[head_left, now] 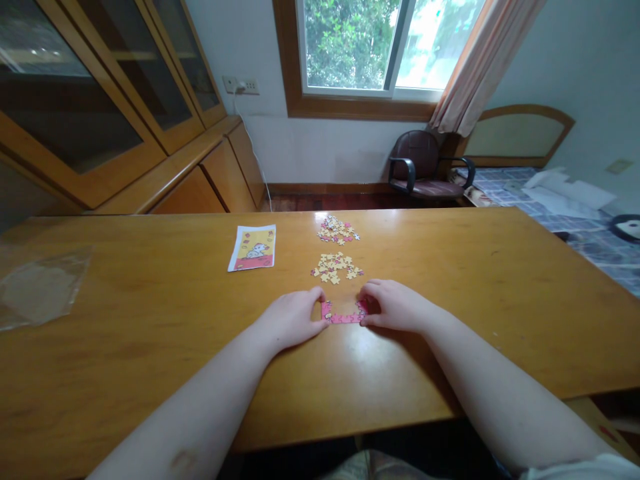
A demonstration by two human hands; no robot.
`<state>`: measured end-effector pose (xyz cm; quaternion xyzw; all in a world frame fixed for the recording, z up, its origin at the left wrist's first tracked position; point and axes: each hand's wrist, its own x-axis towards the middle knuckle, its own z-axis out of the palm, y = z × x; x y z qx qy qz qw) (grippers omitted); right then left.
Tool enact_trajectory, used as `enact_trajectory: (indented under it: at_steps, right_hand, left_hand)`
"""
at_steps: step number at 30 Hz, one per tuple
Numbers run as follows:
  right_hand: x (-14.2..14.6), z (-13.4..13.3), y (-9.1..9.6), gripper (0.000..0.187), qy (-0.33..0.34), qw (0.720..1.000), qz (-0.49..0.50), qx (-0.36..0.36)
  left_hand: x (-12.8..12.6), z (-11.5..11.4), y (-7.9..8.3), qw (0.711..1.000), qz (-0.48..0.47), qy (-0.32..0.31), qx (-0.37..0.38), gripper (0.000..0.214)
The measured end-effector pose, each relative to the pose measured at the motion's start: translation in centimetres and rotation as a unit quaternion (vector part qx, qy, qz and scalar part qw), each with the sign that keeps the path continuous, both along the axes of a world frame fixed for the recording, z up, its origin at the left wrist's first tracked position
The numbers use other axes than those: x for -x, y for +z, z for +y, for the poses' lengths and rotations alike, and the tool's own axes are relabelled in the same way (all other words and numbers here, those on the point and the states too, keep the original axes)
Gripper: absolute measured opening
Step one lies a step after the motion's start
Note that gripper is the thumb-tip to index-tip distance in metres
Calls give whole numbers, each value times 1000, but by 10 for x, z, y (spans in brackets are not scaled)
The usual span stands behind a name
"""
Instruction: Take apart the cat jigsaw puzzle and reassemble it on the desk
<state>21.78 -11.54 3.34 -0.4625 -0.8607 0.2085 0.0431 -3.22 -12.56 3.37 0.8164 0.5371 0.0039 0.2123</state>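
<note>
A short pink strip of joined puzzle pieces [344, 316] lies on the wooden table [150, 313] between my two hands. My left hand [293, 317] pinches its left end with thumb and forefinger. My right hand [395, 305] curls over and grips its right end. Just beyond lies a loose heap of yellow puzzle pieces [337, 267], and farther back a second heap of pink and white pieces [338, 230]. A reference picture card [253, 247], yellow with a white animal and a pink band, lies to the left of the heaps.
A clear plastic bag [40, 287] lies at the table's left edge. Wooden glass-door cabinets [100, 113] line the left wall. Behind the table stand a dark armchair [425, 167], a window [380, 47] and a bed [560, 200] at the right.
</note>
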Motion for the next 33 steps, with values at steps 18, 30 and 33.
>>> enact_trajectory:
  at_steps: [18,30,33]
  right_hand:
    - [5,-5,6,34,63,998,16,-7]
    - [8,-2,-5,18,49,992,104,-53]
    - [8,-2,-6,16,50,992,107,-53]
  left_hand:
    - [3,0,10,999,8,-43,28,37]
    - [1,16,-11,992,-10,0,-126,34]
    - [3,14,-10,990,-21,15,-138,30]
